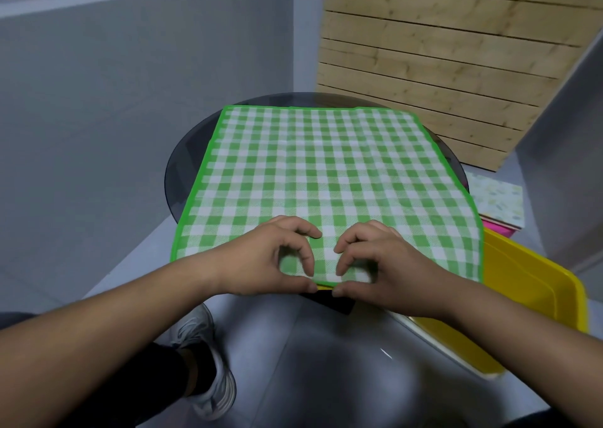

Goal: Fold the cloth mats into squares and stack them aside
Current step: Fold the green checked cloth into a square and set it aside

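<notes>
Fingers (pixel 308 258) of left hand (pixel 270 258) and right hand (pixel 375 264) pinch the near hem of the green checked mat (pixel 326 166), lying flat on the round bench (pixel 182 166); mat extends directly away, both hands equally near.

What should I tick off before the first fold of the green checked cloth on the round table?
1. Green checked cloth spread open, no fold made yet: ok.
2. Nothing lying on top of it: ok.
3. Both hands have a grip: ok. The left hand and right hand each pinch the near hem.
4. Grip placed at the corners: not ok. Both hands sit close together mid-edge, and the near corners are free.
5. Right side lying flat on the table: cannot tell. That edge curves out toward the yellow bin.
6. Spot for the stack: cannot tell.
</notes>
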`<action>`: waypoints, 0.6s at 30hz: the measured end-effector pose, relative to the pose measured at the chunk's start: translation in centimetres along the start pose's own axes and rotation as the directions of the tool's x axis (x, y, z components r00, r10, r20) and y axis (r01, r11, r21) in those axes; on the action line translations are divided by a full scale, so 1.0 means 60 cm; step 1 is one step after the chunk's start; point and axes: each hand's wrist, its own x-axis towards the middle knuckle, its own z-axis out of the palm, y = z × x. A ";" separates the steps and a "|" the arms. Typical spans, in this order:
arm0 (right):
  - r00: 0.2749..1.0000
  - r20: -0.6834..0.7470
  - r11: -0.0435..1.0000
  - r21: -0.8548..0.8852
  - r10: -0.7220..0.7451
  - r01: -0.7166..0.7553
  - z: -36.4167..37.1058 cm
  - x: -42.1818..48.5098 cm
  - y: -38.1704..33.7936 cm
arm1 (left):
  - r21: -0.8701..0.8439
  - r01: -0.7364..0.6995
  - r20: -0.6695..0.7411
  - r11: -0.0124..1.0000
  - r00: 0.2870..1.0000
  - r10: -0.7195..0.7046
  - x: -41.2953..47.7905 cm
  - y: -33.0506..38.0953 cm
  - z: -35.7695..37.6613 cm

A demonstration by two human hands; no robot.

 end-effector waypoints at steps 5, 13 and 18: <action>1.000 0.004 0.999 0.041 0.007 -0.007 -0.008 0.001 -0.005 | -0.051 0.035 -0.004 0.998 0.999 -0.035 0.001 0.006 -0.005; 1.000 0.002 0.998 0.061 0.007 -0.007 -0.037 0.011 -0.016 | -0.107 0.018 -0.034 0.994 0.999 -0.022 0.018 0.022 -0.035; 0.997 -0.076 0.997 0.076 -0.023 0.028 -0.087 0.027 -0.026 | -0.164 -0.015 -0.078 0.986 0.997 0.002 0.028 0.049 -0.085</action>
